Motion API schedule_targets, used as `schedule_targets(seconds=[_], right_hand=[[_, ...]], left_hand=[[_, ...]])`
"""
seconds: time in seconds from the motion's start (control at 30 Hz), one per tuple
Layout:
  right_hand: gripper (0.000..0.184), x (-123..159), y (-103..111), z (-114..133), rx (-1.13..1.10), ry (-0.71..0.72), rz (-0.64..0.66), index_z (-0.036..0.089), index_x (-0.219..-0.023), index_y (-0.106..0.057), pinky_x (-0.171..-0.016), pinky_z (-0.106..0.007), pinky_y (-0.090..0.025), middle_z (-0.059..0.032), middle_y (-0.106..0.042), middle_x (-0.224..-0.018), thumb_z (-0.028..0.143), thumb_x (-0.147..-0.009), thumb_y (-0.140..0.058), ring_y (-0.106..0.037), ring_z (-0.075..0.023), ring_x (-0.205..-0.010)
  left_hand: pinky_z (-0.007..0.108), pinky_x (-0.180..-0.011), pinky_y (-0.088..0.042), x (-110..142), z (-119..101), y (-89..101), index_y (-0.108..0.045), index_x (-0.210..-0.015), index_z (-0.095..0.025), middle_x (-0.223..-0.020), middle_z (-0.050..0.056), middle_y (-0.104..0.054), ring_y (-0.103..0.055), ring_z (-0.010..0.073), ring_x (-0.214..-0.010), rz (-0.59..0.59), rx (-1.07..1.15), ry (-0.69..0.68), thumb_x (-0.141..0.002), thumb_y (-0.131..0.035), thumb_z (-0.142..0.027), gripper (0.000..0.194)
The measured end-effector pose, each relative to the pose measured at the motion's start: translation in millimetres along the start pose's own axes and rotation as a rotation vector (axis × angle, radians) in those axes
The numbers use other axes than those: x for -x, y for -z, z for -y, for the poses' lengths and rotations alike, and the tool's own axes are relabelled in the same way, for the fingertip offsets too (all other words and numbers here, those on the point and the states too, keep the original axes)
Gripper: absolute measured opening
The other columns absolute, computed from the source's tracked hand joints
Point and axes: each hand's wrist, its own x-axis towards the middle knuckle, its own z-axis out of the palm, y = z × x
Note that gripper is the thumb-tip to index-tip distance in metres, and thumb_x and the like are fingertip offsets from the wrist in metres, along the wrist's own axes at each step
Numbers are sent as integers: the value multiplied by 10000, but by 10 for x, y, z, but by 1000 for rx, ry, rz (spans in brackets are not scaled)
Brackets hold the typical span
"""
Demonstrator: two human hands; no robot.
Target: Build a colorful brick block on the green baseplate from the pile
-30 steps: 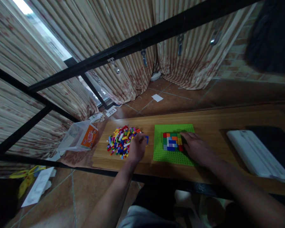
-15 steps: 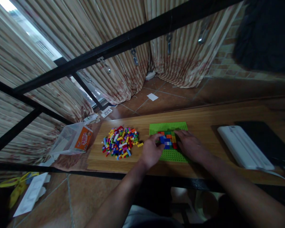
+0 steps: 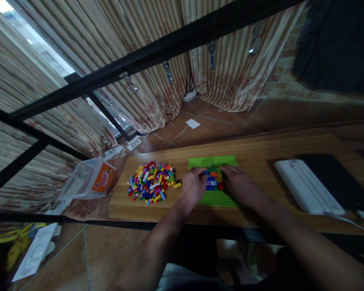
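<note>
Left hand [image 3: 192,184]: fingers curled at brick block [image 3: 212,180]; pinch on brick, we cannot tell. Right hand [image 3: 240,186]: fingers together, block's other side, grip likewise unclear. Block: between hands, on green baseplate [image 3: 220,200]. Loose bricks [image 3: 150,182]: outside left hand. Risk: uneven push, brick seating crooked.

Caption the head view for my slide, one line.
Left hand and right hand flank multicolored bricks on a green baseplate, a loose brick pile to the left.

The baseplate [image 3: 220,198] is studded plastic, the tabletop [image 3: 256,161] wood.
</note>
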Motion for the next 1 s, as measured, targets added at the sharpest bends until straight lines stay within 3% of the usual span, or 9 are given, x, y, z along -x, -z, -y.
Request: schedule_targets(seconds=[0.17,0.4,0.73,0.87,1.0], right_hand=[[475,6,-9,-3,10,8,-22,112,-1272,-558,-990,-408,-465,-145,-643,-1189,87,-808,-459,-587,-277,-1111],[480,-3,-11,-3,-24,3,-26,123,-1278,-562,-966,-436,-470,-148,-655,-1169,97,-808,-464,-596,-284,-1085],[468,-2,35,24,-22,-6,4,109,-1277,-555,-990,-415,-460,-149,-644,-1185,97,-821,-455,-576,-277,-1123],[465,-5,31,21,-6,-4,11,95,-1277,-555,-993,-424,-461,-156,-641,-1198,98,-822,-458,-580,-284,-1116],[466,-2,3,-3,-19,5,7,94,-1275,-559,-1004,-433,-456,-161,-638,-1198,92,-819,-459,-585,-284,-1118]], left_hand=[[301,-916,-486,-50,-5,-19,-736,-973,-239,-990,26,-746,-669,176,-942,16,-127,7,-881,-545,-195,216],[346,-955,-438,-2,71,-48,-707,-1013,-222,-1012,40,-718,-613,193,-985,-28,-287,-153,-875,-495,-146,264],[420,-951,-405,255,45,-114,-603,-1169,-236,-1153,52,-646,-530,248,-1077,66,-381,-338,-788,-680,-317,397],[431,-945,-400,228,62,-149,-614,-1134,-244,-1118,43,-663,-537,246,-1059,113,-446,-377,-821,-654,-290,319],[421,-936,-410,246,41,-121,-647,-1081,-248,-1046,40,-691,-570,224,-1017,80,-415,-365,-897,-557,-314,216]])
